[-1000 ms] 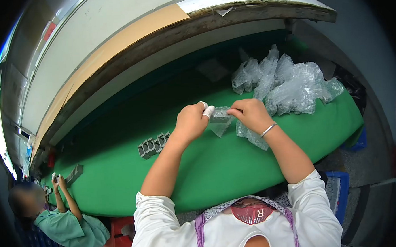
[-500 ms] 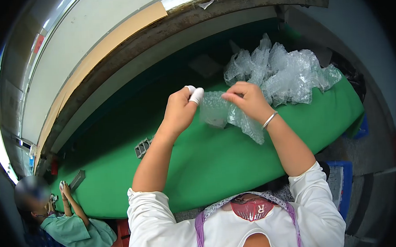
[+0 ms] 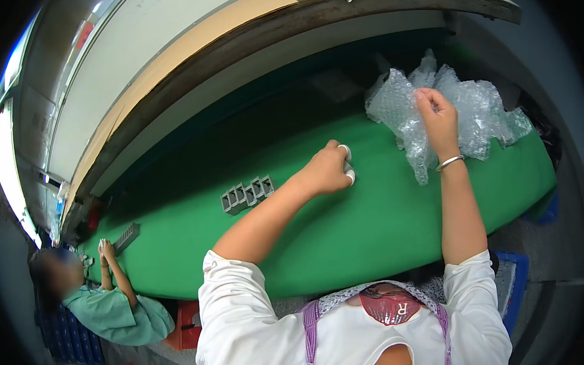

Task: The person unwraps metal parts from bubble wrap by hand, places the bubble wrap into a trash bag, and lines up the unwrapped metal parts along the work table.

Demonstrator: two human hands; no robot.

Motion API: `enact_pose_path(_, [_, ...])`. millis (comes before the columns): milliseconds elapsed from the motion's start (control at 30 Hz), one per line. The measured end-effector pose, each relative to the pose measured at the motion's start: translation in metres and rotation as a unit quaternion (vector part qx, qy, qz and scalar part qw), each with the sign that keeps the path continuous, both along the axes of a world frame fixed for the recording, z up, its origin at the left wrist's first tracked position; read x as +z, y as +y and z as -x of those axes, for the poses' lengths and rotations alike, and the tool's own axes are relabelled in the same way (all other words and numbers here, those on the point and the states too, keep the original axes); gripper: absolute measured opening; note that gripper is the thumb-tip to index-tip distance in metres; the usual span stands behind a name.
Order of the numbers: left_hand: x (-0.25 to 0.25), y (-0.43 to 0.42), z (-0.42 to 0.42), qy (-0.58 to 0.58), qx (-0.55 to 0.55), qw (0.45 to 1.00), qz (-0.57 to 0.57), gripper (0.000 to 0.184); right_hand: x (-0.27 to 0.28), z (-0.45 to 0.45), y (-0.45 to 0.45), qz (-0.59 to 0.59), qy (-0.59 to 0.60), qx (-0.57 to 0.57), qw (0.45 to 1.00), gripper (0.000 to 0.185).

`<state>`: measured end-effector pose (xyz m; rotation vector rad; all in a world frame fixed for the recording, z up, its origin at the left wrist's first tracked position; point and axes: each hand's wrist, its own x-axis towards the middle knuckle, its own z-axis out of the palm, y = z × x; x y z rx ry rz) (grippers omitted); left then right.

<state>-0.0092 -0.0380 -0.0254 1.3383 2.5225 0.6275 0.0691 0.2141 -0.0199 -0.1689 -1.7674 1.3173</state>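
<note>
My left hand [image 3: 331, 168], with white covers on its fingertips, is closed over the green cloth; what it holds, if anything, is hidden. Off to the right, my right hand [image 3: 439, 112] pinches a sheet of bubble wrap [image 3: 397, 104] in front of the larger heap of bubble wrap [image 3: 483, 113]. A short row of grey metal parts [image 3: 247, 193] stands on the cloth to the left of my left hand, beyond my forearm.
At the far left a co-worker [image 3: 117, 314] in green sits by the table [image 3: 348, 245], hands close together beside a long row of grey parts [image 3: 126, 237]. A ledge [image 3: 388, 4] runs along the back. A blue crate [image 3: 514, 290] stands below at the right.
My hands have moved apart. The bubble wrap that was between them now hangs from my right hand, near the heap, and my left hand is lower over the cloth. The view has shifted.
</note>
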Motion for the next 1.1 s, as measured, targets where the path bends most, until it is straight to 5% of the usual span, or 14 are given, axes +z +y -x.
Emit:
enact_pose_path(233, [0.001, -0.051, -0.007, 0.062, 0.029, 0.981, 0.182, 0.056, 0.007, -0.009, -0.001, -0.023, -0.024, -0.014, 0.999, 0.023])
enact_pose_path(267, [0.005, -0.057, -0.011, 0.037, 0.046, 0.989, 0.136, 0.070, 0.007, -0.010, 0.001, -0.025, -0.024, -0.006, 0.999, 0.023])
enact_pose_path(400, [-0.003, -0.084, -0.014, 0.084, 0.076, 0.993, -0.036, 0.073, 0.005, -0.012, 0.006, -0.040, -0.026, 0.009, 0.999, 0.023])
enact_pose_path(467, [-0.015, -0.101, -0.013, 0.178, 0.091, 0.978, -0.055, 0.067, 0.004, -0.013, 0.006, -0.037, -0.042, 0.034, 0.998, 0.022])
enact_pose_path(567, [-0.023, -0.117, -0.016, 0.165, 0.137, 0.976, -0.046, 0.063, 0.004, -0.014, -0.009, -0.094, -0.055, 0.105, 0.989, 0.018])
enact_pose_path(667, [-0.028, -0.132, -0.022, 0.192, 0.154, 0.969, -0.022, 0.066, 0.008, -0.019, -0.064, -0.095, -0.208, 0.234, 0.945, 0.008])
enact_pose_path(700, [-0.030, -0.137, -0.023, 0.228, 0.156, 0.961, -0.014, 0.069, -0.005, -0.013, -0.081, -0.119, -0.175, 0.306, 0.928, 0.015])
enact_pose_path(767, [-0.029, -0.147, -0.024, 0.210, 0.194, 0.958, 0.030, 0.087, -0.007, -0.005, -0.118, -0.201, -0.262, 0.349, 0.877, 0.058])
enact_pose_path(900, [-0.017, -0.174, -0.020, 0.175, 0.188, 0.965, 0.059, 0.111, -0.013, 0.020, -0.168, -0.353, -0.364, 0.329, 0.797, 0.107])
enact_pose_path(1033, [-0.018, -0.188, -0.001, 0.163, 0.134, 0.976, 0.046, 0.106, -0.018, 0.047, -0.195, -0.378, -0.386, 0.380, 0.751, 0.111])
enact_pose_path(1067, [-0.016, -0.187, 0.002, 0.135, 0.124, 0.982, 0.047, 0.103, -0.021, 0.049, -0.200, -0.383, -0.358, 0.381, 0.761, 0.100])
enact_pose_path(1100, [-0.017, -0.188, 0.004, 0.174, 0.100, 0.980, 0.016, 0.088, -0.022, 0.052, -0.203, -0.383, -0.361, 0.382, 0.760, 0.100])
